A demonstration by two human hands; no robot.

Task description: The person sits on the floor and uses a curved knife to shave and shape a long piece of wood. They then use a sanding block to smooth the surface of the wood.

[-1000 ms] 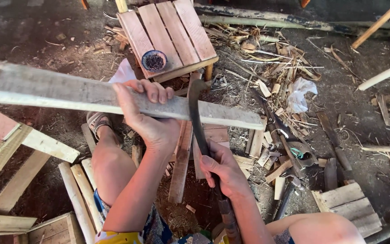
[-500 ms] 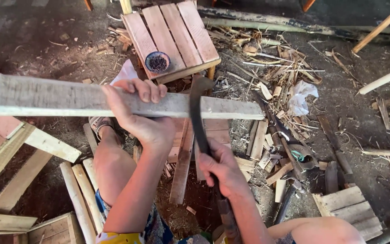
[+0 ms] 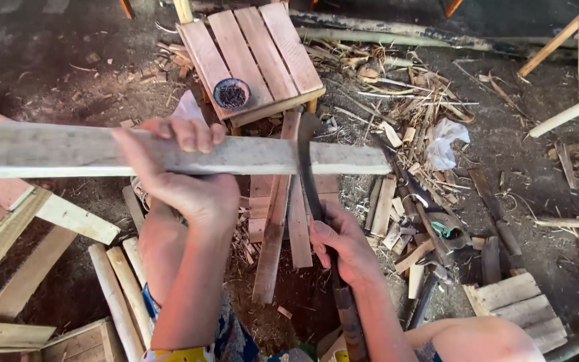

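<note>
My left hand (image 3: 185, 171) grips a long pale wooden plank (image 3: 68, 149) held level across the view, fingers curled over its top edge. My right hand (image 3: 343, 248) is closed on the handle of a dark curved blade (image 3: 306, 164). The blade rises upright and its tip crosses the plank near the plank's right end. Below the blade lie loose wooden slats (image 3: 276, 221) on the ground, between my knees.
A small wooden pallet stool (image 3: 283, 53) with a little dark bowl (image 3: 232, 93) stands ahead. Wood shavings, offcuts and tools (image 3: 430, 221) litter the ground at right. Frames and slats (image 3: 8, 234) lie at left, a slatted piece (image 3: 514, 305) at lower right.
The plank has levelled out and shifted slightly left and up. The blade stays upright against the plank's right part, and both hands keep their grips.
</note>
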